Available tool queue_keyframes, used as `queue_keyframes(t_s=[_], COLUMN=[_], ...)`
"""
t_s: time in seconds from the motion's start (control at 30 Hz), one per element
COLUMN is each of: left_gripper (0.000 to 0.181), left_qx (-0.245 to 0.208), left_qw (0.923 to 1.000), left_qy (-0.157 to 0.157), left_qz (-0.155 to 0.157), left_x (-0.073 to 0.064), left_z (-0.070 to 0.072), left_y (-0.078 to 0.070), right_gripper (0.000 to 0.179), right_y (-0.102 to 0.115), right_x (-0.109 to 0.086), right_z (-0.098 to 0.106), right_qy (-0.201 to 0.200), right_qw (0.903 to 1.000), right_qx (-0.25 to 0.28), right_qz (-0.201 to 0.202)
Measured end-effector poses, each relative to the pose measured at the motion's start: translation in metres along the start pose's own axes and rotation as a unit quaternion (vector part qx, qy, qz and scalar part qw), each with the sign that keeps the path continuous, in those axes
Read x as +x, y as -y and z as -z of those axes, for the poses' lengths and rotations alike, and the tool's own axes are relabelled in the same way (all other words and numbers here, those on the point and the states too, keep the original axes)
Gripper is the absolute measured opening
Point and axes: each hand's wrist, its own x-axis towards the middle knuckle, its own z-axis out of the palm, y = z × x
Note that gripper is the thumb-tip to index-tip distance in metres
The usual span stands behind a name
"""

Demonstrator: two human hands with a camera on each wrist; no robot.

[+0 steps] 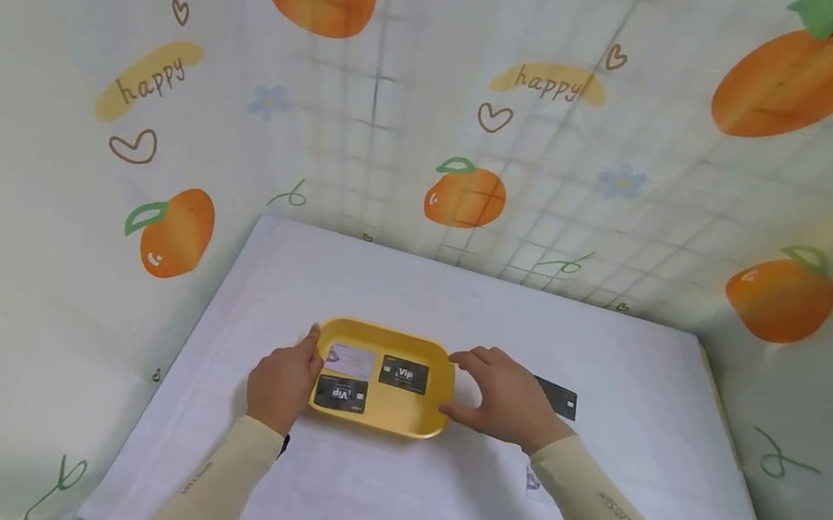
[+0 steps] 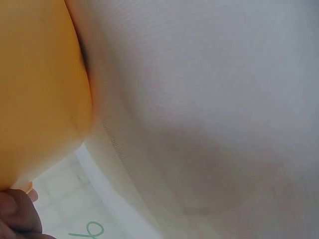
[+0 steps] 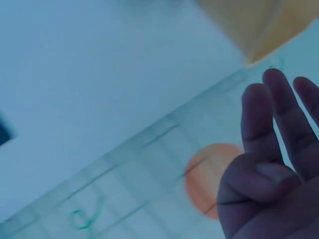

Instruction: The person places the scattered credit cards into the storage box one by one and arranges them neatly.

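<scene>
A yellow tray [image 1: 378, 422] stands between the two hands in the head view. Inside it lie a pale card [image 1: 350, 360] and two black "Vip" cards, one at right [image 1: 413, 375] and one nearer the front [image 1: 340, 395]. My left hand [image 1: 282, 383] grips the tray's left end, thumb at the rim. In the left wrist view the tray's side [image 2: 40, 89] fills the left part. My right hand [image 1: 505, 396] is at the opposite end, thumb and fingers spread, fingertips right at the rim. The right wrist view shows its fingers [image 3: 286, 109] fairly straight beside the tray's corner.
Another black card [image 1: 563, 398] lies on the white table [image 1: 639, 449], partly behind my right hand. A pale card [image 1: 534, 482] is mostly hidden by the right sleeve. Fruit-printed cloth walls [image 1: 399, 124] rise along the table's back and sides.
</scene>
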Motion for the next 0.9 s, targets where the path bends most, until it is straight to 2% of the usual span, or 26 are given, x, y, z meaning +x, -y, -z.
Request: queue_keyframes(t_s=[0.17, 0.43, 0.67, 0.9], left_gripper=[0.050, 0.051, 0.052, 0.051], left_qx=[0.004, -0.015, -0.007, -0.005], left_qw=[1.0000, 0.9999, 0.9999, 0.9999], left_qy=[0.002, 0.003, 0.007, 0.009], left_qz=[0.000, 0.004, 0.004, 0.005], left_x=[0.000, -0.005, -0.005, -0.006], left_z=[0.000, -0.001, -0.003, -0.003], left_y=[0.001, -0.003, -0.003, -0.006], right_gripper=[0.076, 0.079, 0.074, 0.071], right_y=[-0.023, -0.053, -0.073, -0.078], right_x=[-0.036, -0.093, -0.134, -0.165], right_z=[-0.004, -0.009, -0.019, -0.020], right_qy=[-0.001, 0.028, 0.023, 0.020], right_qw=[0.9993, 0.9945, 0.9931, 0.9897], right_qx=[-0.001, 0.005, 0.000, 0.001], right_qz=[-0.038, -0.101, -0.115, -0.142])
